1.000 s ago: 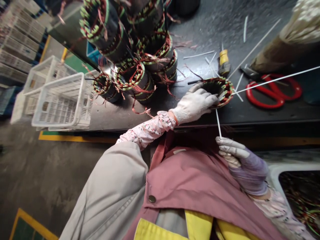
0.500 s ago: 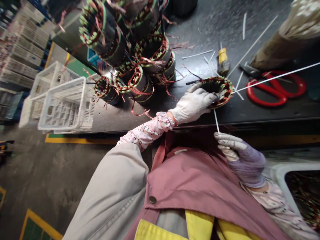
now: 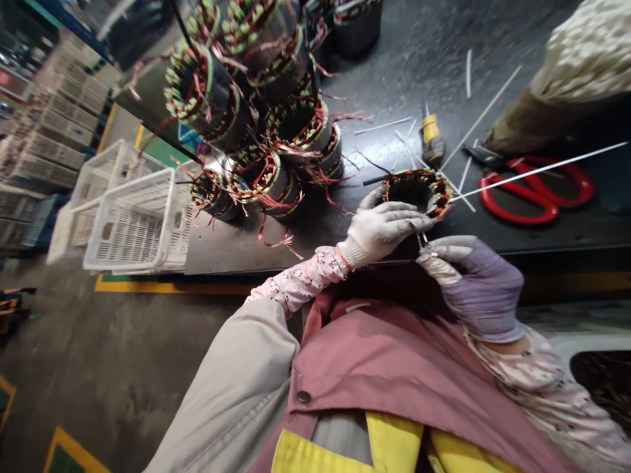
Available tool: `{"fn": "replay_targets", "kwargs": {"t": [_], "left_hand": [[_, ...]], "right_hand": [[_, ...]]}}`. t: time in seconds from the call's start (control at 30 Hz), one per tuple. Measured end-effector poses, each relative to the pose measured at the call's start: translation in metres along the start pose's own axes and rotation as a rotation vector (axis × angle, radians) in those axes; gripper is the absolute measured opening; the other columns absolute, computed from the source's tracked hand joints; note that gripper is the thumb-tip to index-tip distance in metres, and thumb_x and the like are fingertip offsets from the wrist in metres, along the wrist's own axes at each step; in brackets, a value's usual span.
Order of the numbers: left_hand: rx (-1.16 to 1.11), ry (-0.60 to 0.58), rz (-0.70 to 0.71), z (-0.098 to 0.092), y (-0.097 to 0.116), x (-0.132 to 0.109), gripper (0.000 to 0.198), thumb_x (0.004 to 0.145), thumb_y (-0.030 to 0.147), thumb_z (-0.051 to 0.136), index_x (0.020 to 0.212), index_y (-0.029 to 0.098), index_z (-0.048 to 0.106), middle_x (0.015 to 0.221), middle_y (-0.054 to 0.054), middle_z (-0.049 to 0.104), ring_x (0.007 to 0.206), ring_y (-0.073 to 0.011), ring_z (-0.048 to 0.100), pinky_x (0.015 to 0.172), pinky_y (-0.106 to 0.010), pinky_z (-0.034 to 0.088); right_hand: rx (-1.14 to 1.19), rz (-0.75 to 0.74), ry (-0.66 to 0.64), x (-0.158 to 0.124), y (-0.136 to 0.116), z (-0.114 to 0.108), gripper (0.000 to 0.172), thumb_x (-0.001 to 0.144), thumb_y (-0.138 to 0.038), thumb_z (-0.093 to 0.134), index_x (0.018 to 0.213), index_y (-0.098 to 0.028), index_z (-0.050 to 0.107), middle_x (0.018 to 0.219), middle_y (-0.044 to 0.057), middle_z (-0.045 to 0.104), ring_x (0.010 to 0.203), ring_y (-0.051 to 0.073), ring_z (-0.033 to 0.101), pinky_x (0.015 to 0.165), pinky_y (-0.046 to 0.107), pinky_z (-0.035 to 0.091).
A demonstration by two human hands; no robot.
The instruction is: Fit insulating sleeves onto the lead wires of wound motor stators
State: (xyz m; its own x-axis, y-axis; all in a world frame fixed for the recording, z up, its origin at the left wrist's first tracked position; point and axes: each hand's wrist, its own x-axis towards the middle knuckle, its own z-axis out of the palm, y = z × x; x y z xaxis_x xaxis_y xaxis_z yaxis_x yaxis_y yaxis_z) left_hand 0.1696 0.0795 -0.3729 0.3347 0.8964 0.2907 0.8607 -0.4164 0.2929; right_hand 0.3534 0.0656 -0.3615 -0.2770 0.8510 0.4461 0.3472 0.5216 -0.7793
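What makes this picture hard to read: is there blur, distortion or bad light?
In the head view, wide-angle distortion tilts and bends the white plastic crates and the workbench; the far stacked crates look soft; light is dim but even, with mild sheen on its top.

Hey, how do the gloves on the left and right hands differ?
The left hand wears a white knit glove with a ribbed cuff; the right hand wears a purple glove with paler, coated fingers. The white glove grips the rim of a wound stator, while the purple glove pinches a thin white strip. Both gloves meet pink floral sleeves.
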Motion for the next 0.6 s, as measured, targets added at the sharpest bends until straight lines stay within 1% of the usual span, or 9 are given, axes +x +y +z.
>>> {"fn": "replay_targets", "kwargs": {"t": [0.1, 0.17, 0.23, 0.27, 0.33, 0.4, 0.43, 0.53, 0.6], "left_hand": [[0.041, -0.01, 0.022, -0.001, -0.002, 0.001, 0.034, 0.099, 0.027, 0.041, 0.12, 0.031, 0.067, 0.119, -0.002, 0.072, 0.117, -0.0125, 0.063, 0.121, -0.046, 0.023], [0.057, -0.015, 0.03, 0.0, -0.002, 0.001, 0.035, 0.099, 0.026, 0.041, 0.122, 0.032, 0.066, 0.12, -0.002, 0.072, 0.119, -0.0132, 0.063, 0.121, -0.047, 0.022], [0.046, 0.005, 0.033, 0.001, -0.002, 0.0, 0.035, 0.099, 0.026, 0.04, 0.122, 0.032, 0.066, 0.119, -0.002, 0.072, 0.118, -0.0132, 0.063, 0.122, -0.047, 0.022], [0.031, 0.026, 0.032, 0.002, -0.002, 0.0, 0.035, 0.099, 0.026, 0.04, 0.121, 0.032, 0.067, 0.119, -0.001, 0.073, 0.118, -0.013, 0.063, 0.122, -0.046, 0.022], [-0.002, 0.069, 0.032, 0.003, -0.001, -0.001, 0.035, 0.1, 0.027, 0.039, 0.118, 0.032, 0.069, 0.118, 0.0, 0.073, 0.116, -0.0125, 0.064, 0.122, -0.045, 0.022], [-0.008, 0.073, 0.043, 0.004, -0.001, -0.002, 0.035, 0.1, 0.027, 0.039, 0.118, 0.032, 0.069, 0.118, 0.0, 0.073, 0.116, -0.0127, 0.064, 0.122, -0.045, 0.023], [0.001, 0.058, 0.049, 0.005, -0.001, -0.002, 0.035, 0.1, 0.027, 0.039, 0.119, 0.031, 0.068, 0.118, 0.0, 0.073, 0.118, -0.0129, 0.063, 0.122, -0.046, 0.023], [0.034, 0.014, 0.049, 0.007, -0.002, -0.002, 0.037, 0.099, 0.026, 0.038, 0.122, 0.033, 0.067, 0.122, 0.0, 0.071, 0.122, -0.0133, 0.061, 0.122, -0.047, 0.023], [0.031, 0.017, 0.045, 0.008, -0.003, -0.002, 0.037, 0.099, 0.025, 0.038, 0.121, 0.034, 0.067, 0.123, 0.0, 0.071, 0.122, -0.0134, 0.06, 0.121, -0.047, 0.024]], "right_hand": [[-0.104, 0.033, -0.065, 0.012, 0.002, 0.003, 0.019, 0.084, -0.037, 0.064, 0.075, -0.021, 0.068, 0.079, 0.004, 0.07, 0.073, 0.015, 0.066, 0.07, 0.029, 0.053], [-0.174, 0.086, -0.072, 0.019, 0.01, 0.008, 0.029, 0.083, -0.046, 0.061, 0.071, -0.02, 0.067, 0.073, 0.005, 0.069, 0.068, 0.016, 0.065, 0.065, 0.029, 0.051], [-0.207, 0.116, -0.093, 0.023, 0.015, 0.01, 0.035, 0.082, -0.051, 0.059, 0.068, -0.019, 0.066, 0.066, 0.005, 0.067, 0.062, 0.016, 0.062, 0.059, 0.029, 0.048], [-0.207, 0.106, -0.105, 0.023, 0.016, 0.009, 0.036, 0.082, -0.051, 0.059, 0.067, -0.019, 0.065, 0.065, 0.004, 0.067, 0.061, 0.015, 0.061, 0.058, 0.028, 0.047], [-0.196, 0.052, -0.117, 0.02, 0.012, 0.006, 0.031, 0.083, -0.046, 0.06, 0.068, -0.02, 0.065, 0.069, 0.003, 0.068, 0.063, 0.014, 0.062, 0.06, 0.026, 0.047], [-0.203, 0.023, -0.108, 0.018, 0.007, 0.003, 0.026, 0.084, -0.042, 0.061, 0.07, -0.02, 0.066, 0.073, 0.003, 0.069, 0.067, 0.014, 0.063, 0.063, 0.025, 0.048], [-0.214, 0.04, -0.113, 0.018, 0.006, 0.003, 0.026, 0.084, -0.042, 0.061, 0.07, -0.02, 0.067, 0.073, 0.003, 0.069, 0.067, 0.014, 0.063, 0.064, 0.025, 0.047], [-0.265, 0.132, -0.169, 0.022, 0.013, 0.008, 0.036, 0.084, -0.05, 0.057, 0.069, -0.019, 0.067, 0.068, 0.005, 0.068, 0.064, 0.015, 0.061, 0.059, 0.026, 0.044], [-0.32, 0.126, -0.207, 0.027, 0.022, 0.012, 0.043, 0.086, -0.055, 0.051, 0.069, -0.019, 0.067, 0.067, 0.006, 0.067, 0.063, 0.015, 0.06, 0.058, 0.027, 0.041]]}}
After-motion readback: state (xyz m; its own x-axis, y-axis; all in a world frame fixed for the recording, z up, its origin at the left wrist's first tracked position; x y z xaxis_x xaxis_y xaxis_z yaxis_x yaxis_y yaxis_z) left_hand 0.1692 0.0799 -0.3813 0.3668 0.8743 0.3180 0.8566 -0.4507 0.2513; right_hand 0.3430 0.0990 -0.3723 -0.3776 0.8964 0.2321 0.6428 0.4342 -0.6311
